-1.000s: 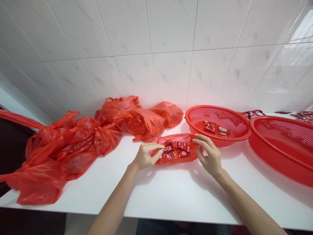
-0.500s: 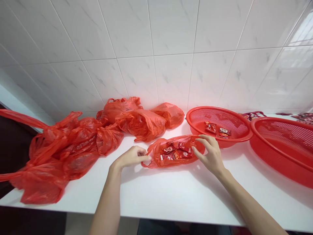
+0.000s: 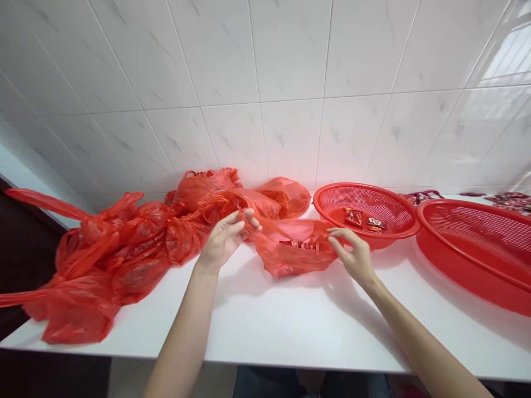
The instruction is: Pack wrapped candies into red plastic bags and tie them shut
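Note:
A thin red plastic bag (image 3: 286, 257) stands on the white table between my hands, with several small red-wrapped snack packets (image 3: 307, 246) showing through its opening. My left hand (image 3: 227, 236) is raised at the bag's left end, thumb and fingers pinching its handle. On the other side my right hand (image 3: 352, 251) pinches the bag's right edge between thumb and fingertips. The bag's near side bulges upward and hides part of the packets.
Filled red plastic bags (image 3: 141, 249) lie heaped on the left. A red mesh basket (image 3: 369, 190) with a few packets (image 3: 376, 224) stands behind my right hand. Another large red basket (image 3: 477, 265) is at the right. The table (image 3: 265, 331) meets a tiled wall (image 3: 290, 138).
My left hand has risen, lifting the bag's left end. The bag's near side now covers more of the packets. My right hand stays at the right edge.

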Demonstrator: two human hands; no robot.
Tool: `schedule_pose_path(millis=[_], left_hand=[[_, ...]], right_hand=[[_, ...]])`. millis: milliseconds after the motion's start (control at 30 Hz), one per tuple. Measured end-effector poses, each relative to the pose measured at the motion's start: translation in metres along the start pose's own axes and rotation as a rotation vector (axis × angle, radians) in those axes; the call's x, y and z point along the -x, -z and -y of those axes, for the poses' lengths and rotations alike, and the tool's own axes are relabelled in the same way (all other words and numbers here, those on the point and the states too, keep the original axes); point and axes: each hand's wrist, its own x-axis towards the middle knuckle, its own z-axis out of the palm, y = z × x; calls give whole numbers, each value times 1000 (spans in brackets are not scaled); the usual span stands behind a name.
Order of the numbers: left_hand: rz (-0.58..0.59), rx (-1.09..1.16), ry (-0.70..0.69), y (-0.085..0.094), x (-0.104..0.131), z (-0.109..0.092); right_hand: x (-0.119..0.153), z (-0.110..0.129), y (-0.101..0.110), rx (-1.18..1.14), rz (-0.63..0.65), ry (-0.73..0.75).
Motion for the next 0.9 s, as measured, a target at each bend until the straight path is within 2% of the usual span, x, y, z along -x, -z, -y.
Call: schedule_pose_path(millis=[100, 167, 233, 367, 467, 600, 667, 800, 900], left_hand=[[-18, 8, -105, -17, -16, -27], [-42, -23, -169, -31, -26, -43], [-64, -47, -211, -44, -34, -51], [-22, -154, -212, -70, -40, -43], [118, -260, -129, -84, -35, -32], [247, -267, -81, -96, -27, -30], [223, -266, -119, -101, -27, -32], [81, -182, -222, -105, -34, -36], [65, -96, -238, -106, -37, -35]], right_hand=[[-23, 19, 11, -279, -255, -133], [-40, 35, 18, -393, -393, -128], [-53, 51, 20, -484, -426, -97], [-65, 78, 13, -514, -274, -78], [-64, 91, 4, -458, -169, -63], [-65, 101, 1, -425, -124, -20], [-67, 103, 4, -425, -72, 16], [-73, 102, 13, -453, 107, 111], [-78, 95, 14, -471, 253, 102]])
